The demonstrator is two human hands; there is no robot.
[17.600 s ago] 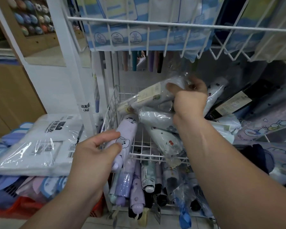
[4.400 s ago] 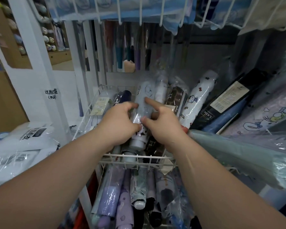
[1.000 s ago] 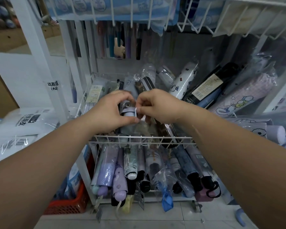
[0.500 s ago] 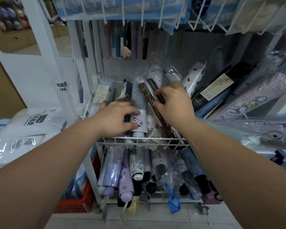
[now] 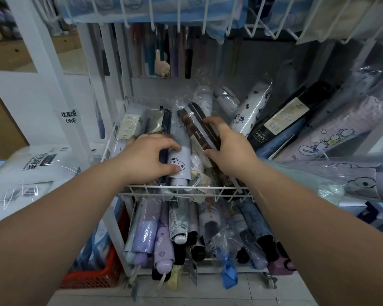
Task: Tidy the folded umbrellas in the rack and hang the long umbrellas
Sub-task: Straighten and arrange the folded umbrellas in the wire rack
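Note:
A white wire rack basket (image 5: 186,189) holds folded umbrellas in clear wrappers, lying side by side. My left hand (image 5: 148,157) lies over a pale grey umbrella with a cartoon dog print (image 5: 180,159), its thumb and fingers curled round it and the dark blue umbrella (image 5: 165,122) beside it. My right hand (image 5: 228,149) grips a brown and white striped umbrella (image 5: 199,127) that lies slanted in the basket. A white cat-print umbrella (image 5: 252,111) leans to the right. Long umbrellas (image 5: 161,54) hang at the back.
A lower shelf (image 5: 208,259) holds more folded umbrellas, purple, blue and black. Black and lilac packaged umbrellas (image 5: 285,118) lean at the right. White raincoat packs (image 5: 29,168) lie at the left above a red crate (image 5: 93,277). An upper wire shelf (image 5: 186,9) overhangs.
My right hand has closed round the brown striped umbrella and drawn it nearer. My left hand stays on the grey dog-print umbrella. The view has shifted slightly.

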